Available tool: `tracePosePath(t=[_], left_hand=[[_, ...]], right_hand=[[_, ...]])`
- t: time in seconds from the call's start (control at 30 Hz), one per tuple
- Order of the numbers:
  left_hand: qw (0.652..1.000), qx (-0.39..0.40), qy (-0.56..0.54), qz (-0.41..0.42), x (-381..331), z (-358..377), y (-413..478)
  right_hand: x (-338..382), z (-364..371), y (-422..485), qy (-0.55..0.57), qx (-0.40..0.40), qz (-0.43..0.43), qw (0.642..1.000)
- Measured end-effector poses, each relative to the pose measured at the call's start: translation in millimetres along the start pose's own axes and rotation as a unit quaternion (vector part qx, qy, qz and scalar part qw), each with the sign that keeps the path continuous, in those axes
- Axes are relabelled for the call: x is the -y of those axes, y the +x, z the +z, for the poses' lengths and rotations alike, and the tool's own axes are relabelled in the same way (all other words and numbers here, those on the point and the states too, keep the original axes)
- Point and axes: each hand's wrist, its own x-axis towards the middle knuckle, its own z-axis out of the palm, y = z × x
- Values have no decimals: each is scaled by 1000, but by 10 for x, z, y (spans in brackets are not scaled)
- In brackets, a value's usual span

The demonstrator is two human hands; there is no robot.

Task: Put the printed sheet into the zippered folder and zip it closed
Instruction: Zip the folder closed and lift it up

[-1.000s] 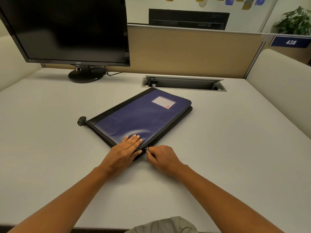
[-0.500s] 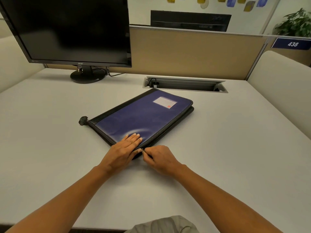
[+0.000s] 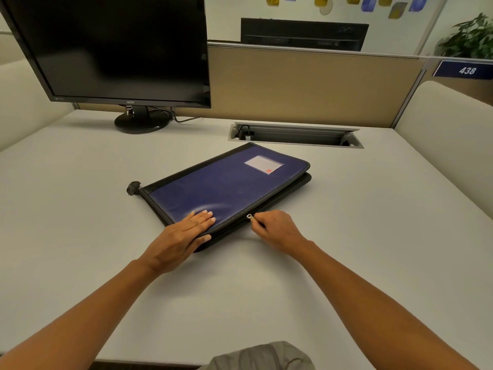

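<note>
A blue zippered folder (image 3: 224, 188) with black edging and a white label lies flat and slanted on the grey desk. My left hand (image 3: 184, 233) presses flat on its near corner, fingers straight, thumb over the edge. My right hand (image 3: 277, 228) pinches the small metal zipper pull (image 3: 249, 217) on the folder's near right edge, a short way up from the corner. The printed sheet is not visible.
A black monitor (image 3: 120, 49) on a round stand sits at the back left. A cable tray opening (image 3: 293, 135) is sunk into the desk behind the folder. A tan partition (image 3: 306, 84) closes the back. The desk's front edge runs near my body.
My right hand has drawn the zipper pull away from the near corner, rightward along the folder's edge. My left hand stays pressed on the corner.
</note>
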Motion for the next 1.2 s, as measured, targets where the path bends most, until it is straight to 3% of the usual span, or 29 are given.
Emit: tracePosePath(t=[0.1,0.3,0.53,0.7,0.83,0.93,1.1,1.2], left_hand=[[1000,1,-10,4,50,-3,-21],[999,15,-31,8,210,-41,-195],[998,66,-5,-12,317,-66,-303],[997,4,50,-54,340,1,-282],[996,13,86,-23,161,77,-8],[996,-29,90,-10,4,258,272],[986,82,114,-94,-185,519,739],[972,148,150,-102,-218,637,822]], right_hand=[[-7,32,15,-7,8,1,1000],[-439,-188,-18,-21,-20,128,991],[-465,-137,-85,-19,13,114,993],[-372,-59,-119,8,22,117,993],[-296,-13,-162,31,23,112,993],[-239,15,-212,33,25,99,994],[-200,22,-276,13,19,92,995],[-223,14,-297,2,19,97,995]])
